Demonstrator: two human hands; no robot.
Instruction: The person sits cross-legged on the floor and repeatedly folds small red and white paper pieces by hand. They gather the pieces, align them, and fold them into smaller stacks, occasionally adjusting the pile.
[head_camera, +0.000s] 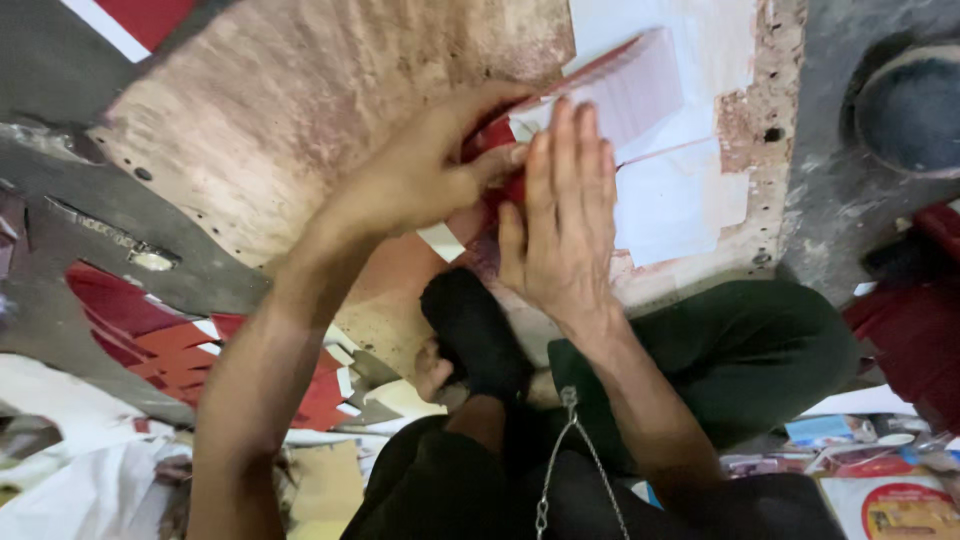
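Left hand reaches in from lower left, fingers curled, thumb and fingertips pinching the edge of a red paper piece. Right hand lies flat, fingers straight and close together, palm down, pressing on the same red piece and on the white sheets beside it. The red piece sits between the two hands, mostly covered; only slivers show. White paper sheets lie just right of the hands, one stack with a red edge tilted above the fingertips. All rest on a worn, stained brownish board serving as worktop, small holes along its rim. Person sits cross-legged on the floor, dark trousers, a metal chain hanging at the chest. Red and white paper offcuts lie on the grey floor at left; printed packets at lower right.
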